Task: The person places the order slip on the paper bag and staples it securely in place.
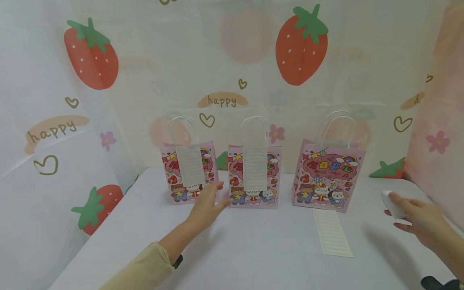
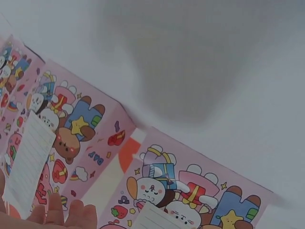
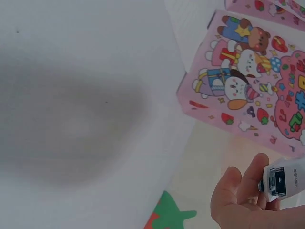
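My right hand (image 1: 425, 221) grips a small white stapler (image 1: 393, 205) above the table, right of the right pink gift bag (image 1: 322, 179). In the right wrist view the metal end of the stapler shows past the fingers. My left hand (image 1: 204, 207) reaches out with loosely extended fingers, holding nothing, just in front of the left gift bag (image 1: 179, 194) and the middle gift bag (image 1: 273, 177). A lined paper strip (image 1: 192, 167) hangs on the left bag's front, another lined strip (image 1: 255, 169) on the middle one's. A third lined strip (image 1: 333, 233) lies before the right bag.
All three bags stand upright in a row on a white table (image 1: 261, 249), white handles (image 1: 253, 119) raised. Behind them hangs a backdrop cloth (image 1: 145, 80) printed with strawberries and hearts. A pink cloth side (image 1: 438, 108) rises at the right.
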A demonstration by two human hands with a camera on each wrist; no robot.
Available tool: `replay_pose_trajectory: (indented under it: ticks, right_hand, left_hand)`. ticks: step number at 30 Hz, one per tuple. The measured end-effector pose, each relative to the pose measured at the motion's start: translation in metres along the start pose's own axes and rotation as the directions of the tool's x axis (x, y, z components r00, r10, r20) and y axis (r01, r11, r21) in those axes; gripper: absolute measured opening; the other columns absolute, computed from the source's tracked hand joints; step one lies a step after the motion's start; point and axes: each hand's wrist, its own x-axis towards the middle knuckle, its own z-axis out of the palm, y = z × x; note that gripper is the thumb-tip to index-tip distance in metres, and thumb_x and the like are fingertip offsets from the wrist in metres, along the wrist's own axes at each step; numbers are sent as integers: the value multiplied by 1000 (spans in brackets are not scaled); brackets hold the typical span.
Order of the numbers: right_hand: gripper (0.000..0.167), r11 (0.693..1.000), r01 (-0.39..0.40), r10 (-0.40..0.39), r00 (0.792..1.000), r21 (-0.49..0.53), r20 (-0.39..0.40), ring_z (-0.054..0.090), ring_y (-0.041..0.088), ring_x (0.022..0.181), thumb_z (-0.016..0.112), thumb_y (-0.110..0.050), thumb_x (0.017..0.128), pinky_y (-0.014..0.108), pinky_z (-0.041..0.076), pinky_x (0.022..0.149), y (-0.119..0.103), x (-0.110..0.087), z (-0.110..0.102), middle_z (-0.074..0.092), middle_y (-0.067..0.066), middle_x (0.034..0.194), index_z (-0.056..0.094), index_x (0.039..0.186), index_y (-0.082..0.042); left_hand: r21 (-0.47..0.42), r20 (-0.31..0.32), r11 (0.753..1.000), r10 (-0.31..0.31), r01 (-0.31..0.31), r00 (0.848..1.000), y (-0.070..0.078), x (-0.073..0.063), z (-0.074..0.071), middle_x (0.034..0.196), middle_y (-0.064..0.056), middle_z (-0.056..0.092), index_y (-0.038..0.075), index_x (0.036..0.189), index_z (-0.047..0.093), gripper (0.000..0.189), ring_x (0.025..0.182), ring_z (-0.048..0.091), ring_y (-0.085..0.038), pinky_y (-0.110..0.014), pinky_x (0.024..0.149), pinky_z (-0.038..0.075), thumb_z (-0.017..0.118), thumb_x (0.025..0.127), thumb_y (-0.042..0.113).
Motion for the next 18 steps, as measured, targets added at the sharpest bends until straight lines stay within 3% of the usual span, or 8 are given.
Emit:
replay_pose_trajectory:
  ticks: [3, 6, 18]
  right_hand:
    - [73, 1000, -14, 14, 1000, 2, 16, 66, 4, 80, 46, -35, 102, 32, 55, 69, 5, 0, 1, 59, -13, 91, 25, 131, 29]
    - [83, 999, -37, 36, 999, 23, 31, 67, 4, 81, 45, -36, 102, 34, 56, 71, 12, -1, 2, 60, -13, 91, 7, 136, 30]
    - [88, 989, -143, 141, 989, 30, 52, 65, 3, 82, 44, -42, 101, 36, 55, 77, 32, 0, -1, 60, -9, 92, 6, 136, 30]
  left_hand:
    - [9, 11, 1000, -7, 6, 1000, -1, -2, 2, 133, -21, 52, -4, 139, 42, 57, 128, 44, -37, -53, 106, 34, 66, 94, 23]
    - [1, 26, 1000, -20, 20, 999, -2, -3, 4, 133, -21, 51, -3, 139, 42, 58, 128, 44, -37, -53, 106, 34, 66, 94, 23]
    - [5, 33, 1000, -18, 17, 999, -3, -7, 9, 132, -20, 52, -2, 137, 44, 56, 126, 46, -36, -51, 104, 36, 67, 93, 22]
